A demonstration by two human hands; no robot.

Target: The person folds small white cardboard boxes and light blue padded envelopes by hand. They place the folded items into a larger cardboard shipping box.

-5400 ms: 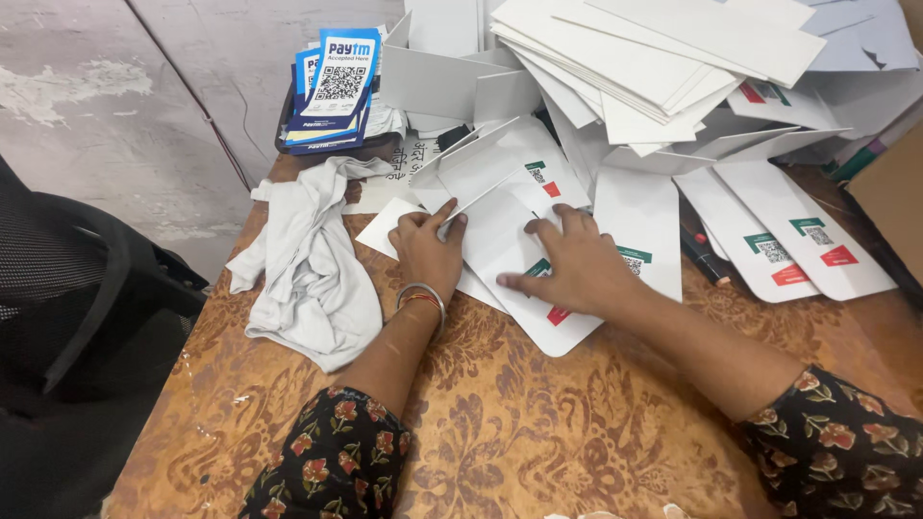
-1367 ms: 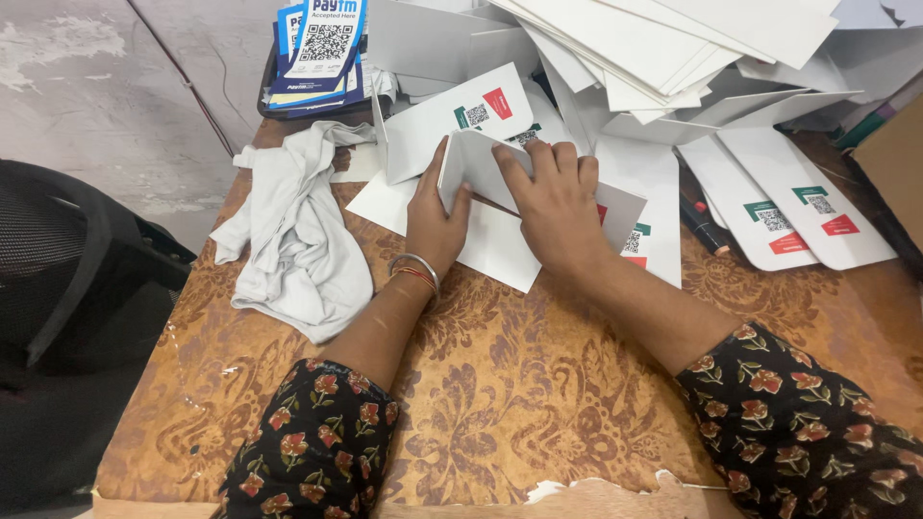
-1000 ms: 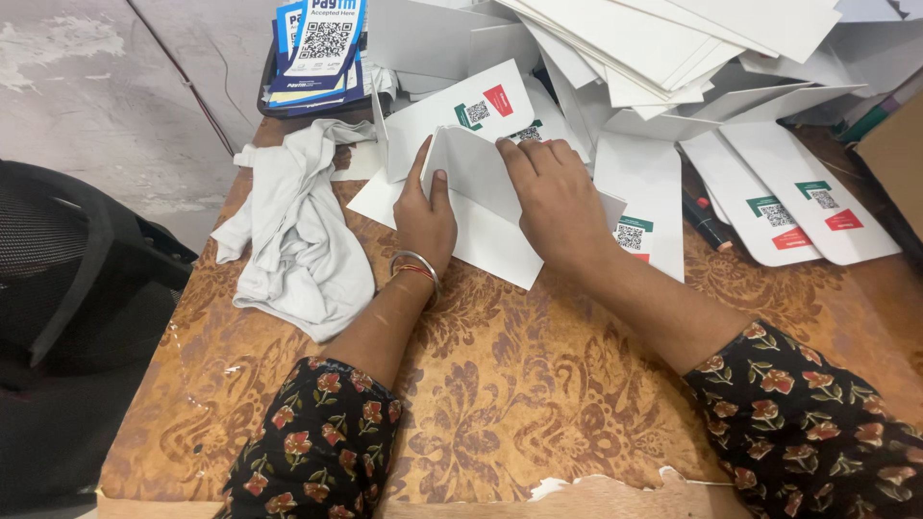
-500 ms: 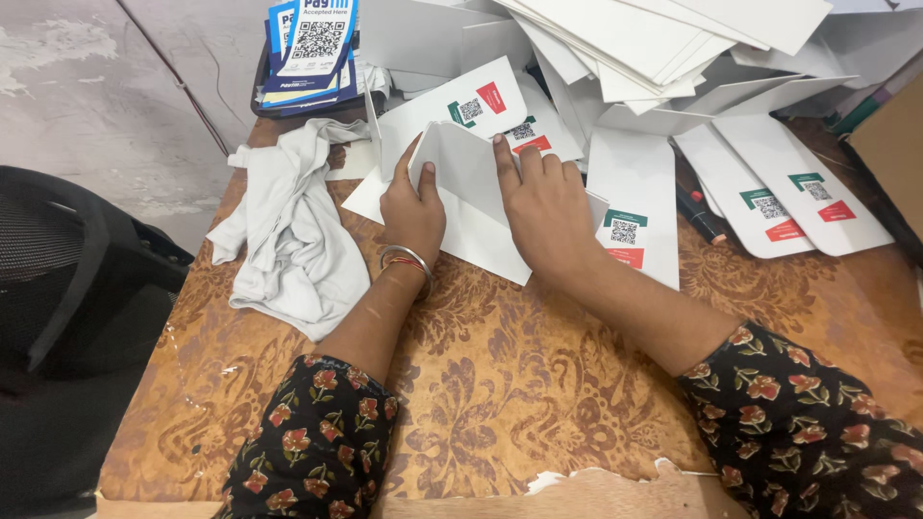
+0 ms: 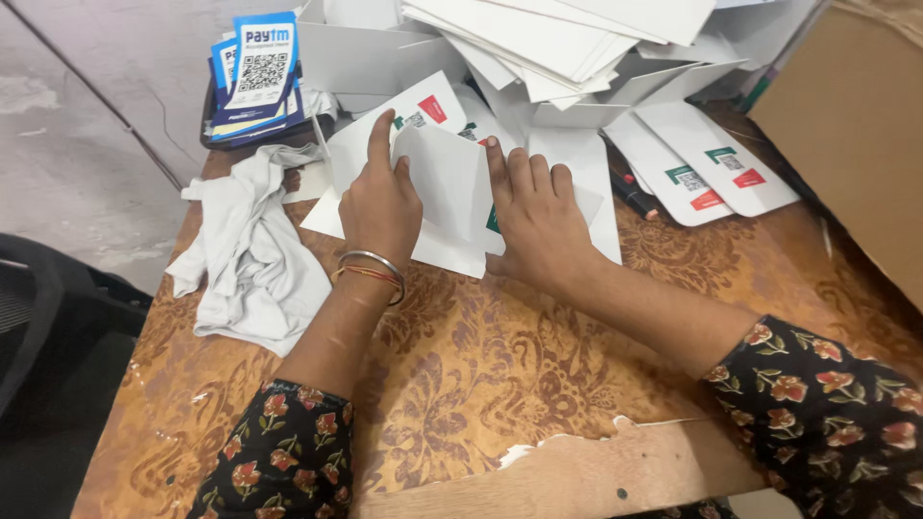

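Head view: a brown cardboard box [image 5: 846, 144] stands right of the right hand [image 5: 538, 226]; its inside is hidden. The folded white card [image 5: 447, 183] lies on the worktop [image 5: 481, 356] between both hands, long axis running away from the person. The left hand [image 5: 380, 207], forefinger stretched, and the flat, unclenched right hand press it, grasping nothing.

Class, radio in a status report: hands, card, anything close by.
Both hands flat on the white card, left hand, right hand. Flap partly folded. Grey cloth beside left hand.
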